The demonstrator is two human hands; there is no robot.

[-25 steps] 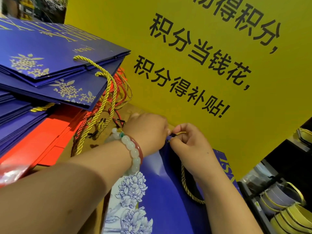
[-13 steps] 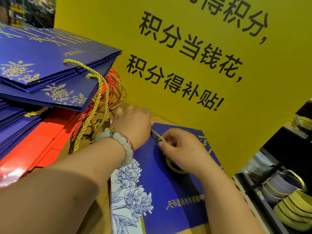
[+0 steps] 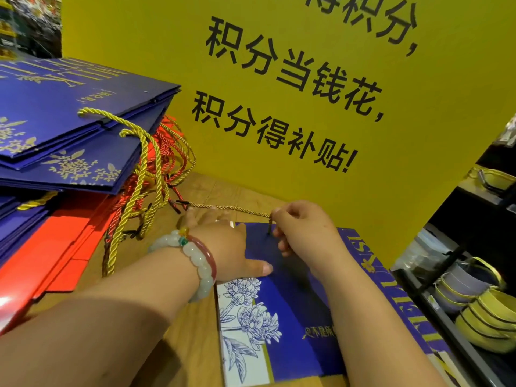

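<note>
The right hand (image 3: pixel 304 236) pinches the gold cord (image 3: pixel 231 208) where it meets the top edge of the blue paper bag (image 3: pixel 293 317), which lies flat on the counter (image 3: pixel 192 353) beneath both hands. From that pinch the cord stretches leftward, beyond the left hand (image 3: pixel 220 241). The left hand is spread flat, pressing on the bag.

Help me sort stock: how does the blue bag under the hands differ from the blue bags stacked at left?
The lone bag lies flat on the table; the stacked bags sit on red ones. The lone bag shows a white panel with blue flowers; the stacked bags show gold sprigs. The lone bag's cord is drawn straight, pinched by the right hand; the stacked bags' cords hang in loose loops. Both are blue with gold twisted cords.
</note>
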